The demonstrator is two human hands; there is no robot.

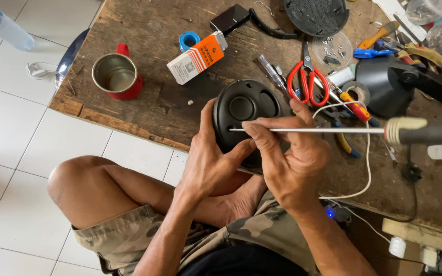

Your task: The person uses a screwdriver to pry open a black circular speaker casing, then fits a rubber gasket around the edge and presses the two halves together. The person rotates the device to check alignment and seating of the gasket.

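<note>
Left hand [212,161], at lower centre of the frame, is wrapped around the near edge of a round black housing [245,110], thumb and fingers closed on its rim so the face with its oval recesses tilts up toward the camera. Right hand [290,156] sits just right of it, fingers pinched shut on the thin metal shaft of a long screwdriver [328,131]. That shaft lies almost level across the frame, its long axis running left to right: the tip touches the housing's face near the centre, left of the right hand, while the pale-collared dark handle juts out to the right edge. Both hands meet at the housing, the left under and beside it, the right slightly over its right flank.

Beyond the hands, on the worn wooden bench [144,107], red-handled scissors [308,79] lie just past the housing, a white cable [367,153] loops at right, and an orange and white carton [198,57] rests above centre. A red mug [117,76] stands at upper left; a dark perforated disc [316,15] sits at the top edge.
</note>
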